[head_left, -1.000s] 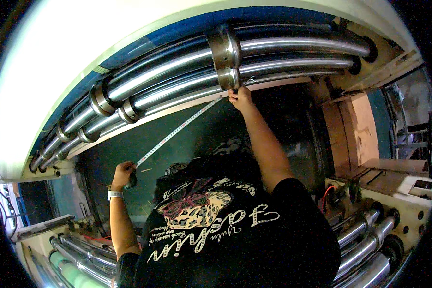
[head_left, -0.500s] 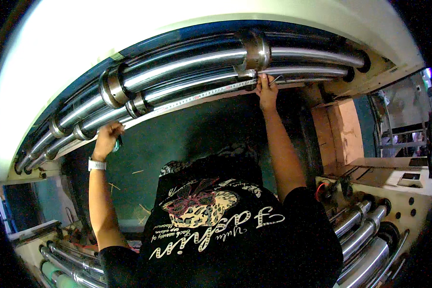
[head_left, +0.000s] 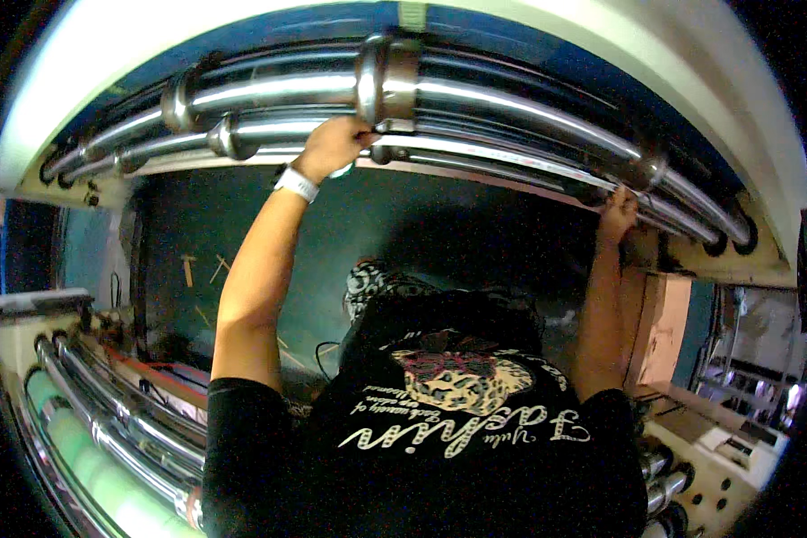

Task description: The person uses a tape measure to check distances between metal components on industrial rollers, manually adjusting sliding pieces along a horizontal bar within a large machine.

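Note:
My left hand (head_left: 334, 148) is closed, with a teal edge of what looks like a tape measure case (head_left: 342, 169) showing under the palm. It sits against the lower shaft, just below a wide metal collar (head_left: 386, 85). A pale measuring tape (head_left: 502, 160) stretches from there along the shafts to my right hand (head_left: 619, 215). The right fingers pinch its far end beside another collar (head_left: 646, 170); the exact grip is small and blurred. Long polished steel shafts (head_left: 511, 100) run behind both hands. A white watch (head_left: 297, 184) is on my left wrist.
Smaller collars (head_left: 227, 136) sit on the shafts at left. A cream machine housing (head_left: 726, 90) curves around the far side. More shafts and a pale green roller (head_left: 90, 466) stand behind me at lower left. Scraps lie on the dark green floor (head_left: 242, 215).
The view has shifted, so the shafts and collars appear farther right. My left hand has risen from below the shafts to touch the lower one. The tape stays stretched between my hands.

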{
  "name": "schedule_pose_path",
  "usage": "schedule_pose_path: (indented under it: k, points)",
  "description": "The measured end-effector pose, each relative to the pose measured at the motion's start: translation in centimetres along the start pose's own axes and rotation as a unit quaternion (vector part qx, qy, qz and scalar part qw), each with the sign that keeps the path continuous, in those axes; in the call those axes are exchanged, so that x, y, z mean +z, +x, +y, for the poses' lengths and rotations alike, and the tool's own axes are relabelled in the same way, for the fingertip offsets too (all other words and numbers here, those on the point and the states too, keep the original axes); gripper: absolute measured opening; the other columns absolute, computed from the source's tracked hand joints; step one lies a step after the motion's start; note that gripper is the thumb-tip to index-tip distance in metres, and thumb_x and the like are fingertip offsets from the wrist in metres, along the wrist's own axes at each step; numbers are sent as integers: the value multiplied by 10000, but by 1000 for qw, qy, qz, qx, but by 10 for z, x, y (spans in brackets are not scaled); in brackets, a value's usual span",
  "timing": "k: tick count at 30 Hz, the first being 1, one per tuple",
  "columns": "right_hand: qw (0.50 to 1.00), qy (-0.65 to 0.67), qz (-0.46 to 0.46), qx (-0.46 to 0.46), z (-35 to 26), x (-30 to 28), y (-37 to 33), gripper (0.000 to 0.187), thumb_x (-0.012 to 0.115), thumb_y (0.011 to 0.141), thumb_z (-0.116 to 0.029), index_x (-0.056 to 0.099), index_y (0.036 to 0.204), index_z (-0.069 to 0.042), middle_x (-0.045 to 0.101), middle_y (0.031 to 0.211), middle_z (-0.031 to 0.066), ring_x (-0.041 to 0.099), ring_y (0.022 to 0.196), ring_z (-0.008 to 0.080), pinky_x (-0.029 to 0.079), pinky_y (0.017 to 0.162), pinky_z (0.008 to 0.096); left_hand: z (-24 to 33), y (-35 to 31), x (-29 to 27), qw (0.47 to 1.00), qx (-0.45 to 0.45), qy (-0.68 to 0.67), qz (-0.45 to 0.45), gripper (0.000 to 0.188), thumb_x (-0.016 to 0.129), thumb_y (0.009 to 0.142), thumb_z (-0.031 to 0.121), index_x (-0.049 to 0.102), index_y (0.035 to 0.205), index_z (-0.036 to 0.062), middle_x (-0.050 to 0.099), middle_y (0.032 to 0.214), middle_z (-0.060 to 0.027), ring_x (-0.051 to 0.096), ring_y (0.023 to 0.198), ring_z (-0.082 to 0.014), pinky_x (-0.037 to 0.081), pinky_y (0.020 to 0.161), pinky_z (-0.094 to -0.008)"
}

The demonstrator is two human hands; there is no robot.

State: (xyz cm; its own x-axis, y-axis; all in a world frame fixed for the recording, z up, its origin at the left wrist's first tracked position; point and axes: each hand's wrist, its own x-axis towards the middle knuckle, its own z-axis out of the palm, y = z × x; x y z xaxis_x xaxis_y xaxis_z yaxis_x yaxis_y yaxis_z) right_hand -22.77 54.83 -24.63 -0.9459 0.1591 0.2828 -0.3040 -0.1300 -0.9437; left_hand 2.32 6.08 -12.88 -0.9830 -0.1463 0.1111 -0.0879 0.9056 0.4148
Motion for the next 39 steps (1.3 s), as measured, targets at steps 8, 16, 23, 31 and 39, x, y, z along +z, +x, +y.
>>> schedule_pose_path:
  k: [8, 16, 23, 31, 39]
  points:
    - [979, -182, 11, -94, -28, 34, -17, 286, 533, 864, -296, 436, 708, -76, 372, 538, -15, 319, 459, 75, 264, 428, 280, -23, -1, -1, 998, -21, -25, -62, 247, 509, 788, 286, 625, 937, 126, 612, 871, -139, 570, 827, -324, 449, 706, -413]
    - [964, -259, 37, -55, -39, 33, -24, 310, 527, 858, -332, 506, 897, -25, 511, 732, 46, 451, 630, 141, 370, 542, 283, -24, 9, 1, 996, -35, -17, -77, 255, 518, 778, 284, 633, 984, 186, 617, 914, -124, 572, 867, -312, 446, 771, -390]
    - [990, -137, 7, 10, -41, 38, -27, 294, 535, 853, -326, 465, 911, -46, 465, 676, 20, 420, 578, 113, 342, 488, 258, -17, 8, -6, 993, -73, -25, -92, 285, 510, 742, 245, 631, 988, 168, 614, 924, -131, 572, 872, -312, 444, 787, -382]
    - [997, -39, 21, 63, -37, 40, -27, 219, 561, 849, -230, 414, 890, -73, 454, 671, 6, 413, 540, 112, 345, 455, 254, -18, 6, -7, 993, -68, -9, -93, 294, 495, 750, 266, 626, 1000, 184, 609, 946, -131, 566, 902, -304, 437, 813, -381]
    - [996, -76, -24, 31, -31, 30, -20, 150, 552, 856, -186, 424, 846, -110, 431, 642, -6, 393, 515, 106, 335, 438, 264, -13, 6, -11, 989, -90, -2, -114, 290, 489, 755, 272, 623, 1003, 208, 607, 961, -124, 562, 916, -304, 433, 818, -386]
